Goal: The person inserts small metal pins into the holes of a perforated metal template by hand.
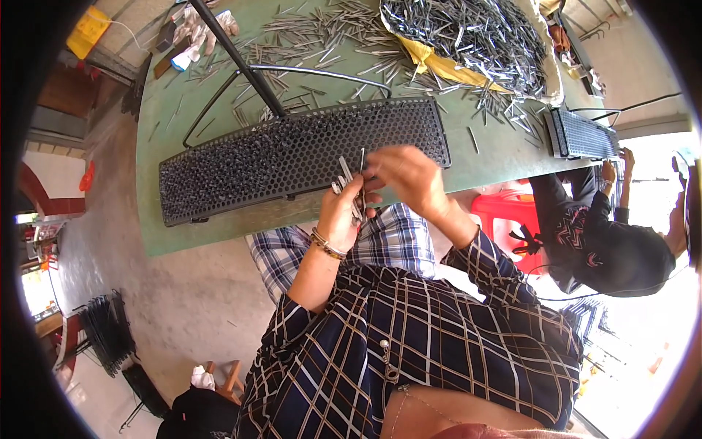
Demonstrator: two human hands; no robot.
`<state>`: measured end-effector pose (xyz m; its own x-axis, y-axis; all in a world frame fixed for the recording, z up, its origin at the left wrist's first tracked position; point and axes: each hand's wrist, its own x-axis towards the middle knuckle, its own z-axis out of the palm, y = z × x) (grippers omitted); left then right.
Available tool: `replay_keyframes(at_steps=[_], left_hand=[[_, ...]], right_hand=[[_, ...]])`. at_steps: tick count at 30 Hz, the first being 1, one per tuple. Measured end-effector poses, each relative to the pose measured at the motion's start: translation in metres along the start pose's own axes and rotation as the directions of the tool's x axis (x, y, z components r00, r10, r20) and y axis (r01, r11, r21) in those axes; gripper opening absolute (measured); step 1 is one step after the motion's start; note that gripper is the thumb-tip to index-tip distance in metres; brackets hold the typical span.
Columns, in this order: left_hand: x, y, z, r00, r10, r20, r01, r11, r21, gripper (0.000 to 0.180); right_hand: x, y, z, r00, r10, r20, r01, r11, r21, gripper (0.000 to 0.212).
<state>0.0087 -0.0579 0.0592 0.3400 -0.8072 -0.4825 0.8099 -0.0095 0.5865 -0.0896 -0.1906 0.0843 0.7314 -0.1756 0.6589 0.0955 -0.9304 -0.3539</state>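
My left hand (342, 211), palm up, is closed around a bunch of thin metal strips (345, 175) whose ends stick out past the fingers. Just to its right, my right hand (409, 179) has its fingers bent together against the bunch. The fingertips are slightly blurred, and what they pinch cannot be made out. A slim strip (362, 158) stands upright beside them. Beyond both hands lies a long black perforated panel (380, 132), tilted on the table. Small dark pieces (219, 175) fill its left part closely, while bare holes show toward the right.
Loose strips (322, 33) lie scattered over the green table (168, 146). A heaped sack of strips (475, 44) stands at the far right. A black rod (234, 55) rises behind the panel. Gloves (201, 33) lie far left. Another person (614, 241) works at a second panel (585, 135).
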Motion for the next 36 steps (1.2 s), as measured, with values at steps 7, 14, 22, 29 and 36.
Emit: replay_keyframes(at_steps=[7, 14, 22, 29, 36], left_hand=[[0.002, -0.006, -0.018, 0.992, -0.117, 0.050, 0.119, 0.992, -0.030, 0.025], [0.002, -0.014, -0.017, 0.992, -0.125, -0.005, 0.124, 0.985, -0.123, 0.028], [-0.002, -0.012, -0.001, 0.998, -0.017, 0.058, 0.007, 0.987, 0.160, 0.026], [-0.001, -0.013, 0.000, 0.997, 0.011, 0.070, -0.028, 0.966, 0.256, 0.027], [0.004, -0.013, -0.001, 0.998, 0.043, 0.038, -0.050, 0.977, 0.210, 0.027]], right_hand=[[-0.014, -0.011, -0.001, 0.971, -0.066, 0.231, 0.025, 0.984, 0.176, 0.042], [-0.005, -0.008, -0.019, 0.914, -0.021, 0.405, -0.115, 0.944, 0.308, 0.036], [-0.005, 0.003, -0.006, 0.689, 0.628, 0.361, -0.723, 0.563, 0.401, 0.023], [0.003, 0.012, -0.008, 0.546, 0.655, 0.522, -0.831, 0.347, 0.434, 0.024], [0.021, 0.033, -0.010, 0.602, 0.706, 0.375, -0.769, 0.384, 0.512, 0.021]])
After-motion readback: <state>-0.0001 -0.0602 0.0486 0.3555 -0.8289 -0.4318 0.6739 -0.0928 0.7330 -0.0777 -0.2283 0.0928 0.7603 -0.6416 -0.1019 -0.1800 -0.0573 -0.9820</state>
